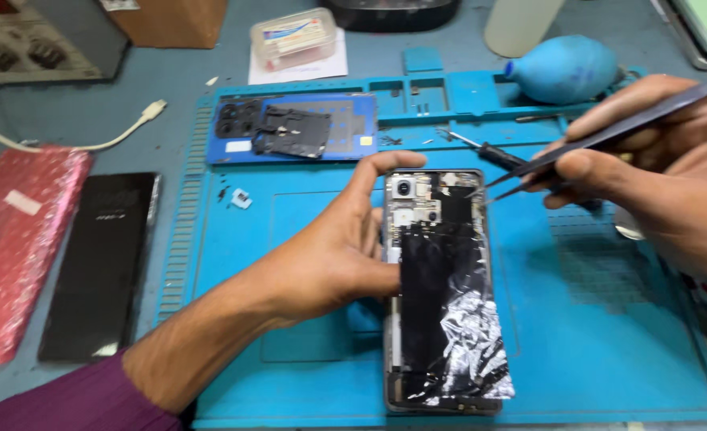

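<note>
While my left hand (333,255) steadies the opened black smartphone with its back cover off (441,287), its fingers (377,179) curl loosely around the phone's left edge and top corner, thumb against the side. Phone lies flat on the blue silicone repair mat (593,335), crinkled silver-black foil over its lower half. My right hand (665,175) pinches slim grey metal tweezers (577,148), fingers closed tight on them, tips right at the phone's upper right edge; whether they touch I can't tell. Behind the phone, a blue rear cover panel with black shield plates (293,128) sits on the mat. Left of the mat on the table (162,88): a second black phone (102,263), then a pink bubble-wrap pouch (18,247). Teal rubber air-blower bulb (565,68) sits far right.
</note>
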`<state>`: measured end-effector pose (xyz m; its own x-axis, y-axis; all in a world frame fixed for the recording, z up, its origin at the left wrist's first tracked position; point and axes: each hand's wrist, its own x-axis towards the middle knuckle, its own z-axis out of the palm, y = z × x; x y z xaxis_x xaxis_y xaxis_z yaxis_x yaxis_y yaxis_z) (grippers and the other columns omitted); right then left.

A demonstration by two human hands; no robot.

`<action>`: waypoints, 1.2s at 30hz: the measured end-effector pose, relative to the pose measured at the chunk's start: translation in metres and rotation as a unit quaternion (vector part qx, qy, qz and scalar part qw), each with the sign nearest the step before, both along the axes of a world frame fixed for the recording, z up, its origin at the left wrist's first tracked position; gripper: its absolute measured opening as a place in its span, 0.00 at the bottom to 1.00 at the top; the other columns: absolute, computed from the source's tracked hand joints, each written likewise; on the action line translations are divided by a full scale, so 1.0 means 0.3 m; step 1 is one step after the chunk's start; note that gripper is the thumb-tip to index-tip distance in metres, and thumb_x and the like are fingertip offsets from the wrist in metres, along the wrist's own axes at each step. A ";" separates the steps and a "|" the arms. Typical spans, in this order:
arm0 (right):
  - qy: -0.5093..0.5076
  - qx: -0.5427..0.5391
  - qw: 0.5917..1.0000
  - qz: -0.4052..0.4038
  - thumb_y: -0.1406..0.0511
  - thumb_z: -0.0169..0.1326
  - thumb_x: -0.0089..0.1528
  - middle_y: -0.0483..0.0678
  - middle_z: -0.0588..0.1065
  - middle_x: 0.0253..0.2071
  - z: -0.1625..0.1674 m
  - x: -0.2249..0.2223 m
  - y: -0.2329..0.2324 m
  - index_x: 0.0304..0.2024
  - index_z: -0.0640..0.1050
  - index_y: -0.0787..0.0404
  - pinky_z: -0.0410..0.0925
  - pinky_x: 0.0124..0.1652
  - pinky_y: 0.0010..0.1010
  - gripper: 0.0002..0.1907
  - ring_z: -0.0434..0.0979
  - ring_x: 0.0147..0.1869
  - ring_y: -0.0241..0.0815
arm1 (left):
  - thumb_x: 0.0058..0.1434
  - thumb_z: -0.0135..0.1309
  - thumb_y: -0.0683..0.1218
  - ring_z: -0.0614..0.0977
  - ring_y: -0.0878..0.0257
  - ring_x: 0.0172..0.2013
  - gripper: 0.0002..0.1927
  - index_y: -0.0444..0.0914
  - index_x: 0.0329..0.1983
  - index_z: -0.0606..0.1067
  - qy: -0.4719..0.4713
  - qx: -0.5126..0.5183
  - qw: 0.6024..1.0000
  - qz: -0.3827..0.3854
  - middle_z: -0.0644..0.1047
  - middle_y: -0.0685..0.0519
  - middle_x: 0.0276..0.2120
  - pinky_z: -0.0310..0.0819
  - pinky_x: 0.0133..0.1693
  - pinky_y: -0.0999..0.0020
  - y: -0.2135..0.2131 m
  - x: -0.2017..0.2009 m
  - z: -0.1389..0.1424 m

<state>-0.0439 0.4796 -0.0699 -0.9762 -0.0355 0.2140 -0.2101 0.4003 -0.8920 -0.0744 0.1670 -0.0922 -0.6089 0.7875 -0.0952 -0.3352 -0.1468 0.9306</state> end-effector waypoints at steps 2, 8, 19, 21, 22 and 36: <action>-0.037 -0.016 0.999 -0.011 0.71 0.54 0.65 0.63 0.80 0.41 0.025 0.011 -0.009 0.48 0.68 0.68 0.78 0.43 0.41 0.12 0.86 0.49 0.55 | 0.55 0.57 0.29 0.77 0.63 0.41 0.53 0.47 0.80 0.48 0.018 -0.023 1.000 0.002 0.76 0.44 0.50 0.73 0.37 0.69 0.010 -0.002 0.004; 0.025 -0.066 0.997 0.028 0.68 0.54 0.66 0.60 0.79 0.43 0.021 0.014 -0.016 0.49 0.66 0.65 0.79 0.44 0.39 0.13 0.85 0.50 0.52 | 0.52 0.57 0.29 0.81 0.65 0.46 0.52 0.44 0.76 0.47 -0.024 0.008 0.999 0.019 0.77 0.47 0.51 0.78 0.44 0.69 0.022 0.007 0.029; -0.030 -0.068 0.997 0.018 0.69 0.54 0.66 0.62 0.80 0.43 0.017 0.006 0.011 0.47 0.68 0.66 0.78 0.45 0.41 0.10 0.87 0.50 0.53 | 0.52 0.58 0.30 0.80 0.65 0.46 0.51 0.42 0.76 0.48 -0.069 0.003 0.998 0.001 0.77 0.48 0.50 0.78 0.46 0.68 0.043 0.012 0.054; -0.037 -0.080 0.996 0.011 0.70 0.54 0.66 0.62 0.80 0.43 0.010 -0.002 0.026 0.48 0.68 0.66 0.78 0.45 0.42 0.10 0.87 0.49 0.54 | 0.52 0.58 0.30 0.80 0.65 0.46 0.50 0.41 0.75 0.49 -0.086 0.009 0.996 0.011 0.77 0.49 0.50 0.78 0.45 0.69 0.054 0.013 0.055; -0.043 -0.092 0.995 0.014 0.70 0.54 0.66 0.63 0.80 0.43 0.008 -0.007 0.034 0.48 0.69 0.66 0.78 0.45 0.43 0.11 0.87 0.49 0.54 | 0.52 0.58 0.30 0.80 0.66 0.46 0.50 0.41 0.75 0.49 -0.094 0.014 0.995 0.017 0.77 0.50 0.50 0.78 0.45 0.69 0.062 0.011 0.054; -0.046 -0.103 0.993 0.020 0.71 0.54 0.66 0.63 0.80 0.42 0.003 -0.017 0.044 0.49 0.69 0.67 0.78 0.45 0.44 0.10 0.87 0.48 0.55 | 0.52 0.57 0.30 0.81 0.65 0.47 0.53 0.41 0.78 0.46 -0.078 0.000 0.997 0.012 0.78 0.49 0.50 0.77 0.48 0.68 0.071 0.010 0.059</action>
<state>-0.0491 0.4929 -0.0688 -0.9907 -0.0391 0.1302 -0.1354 0.1997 -0.9704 -0.0715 0.1884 -0.0743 -0.6051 0.7730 -0.1904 -0.4729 -0.1567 0.8671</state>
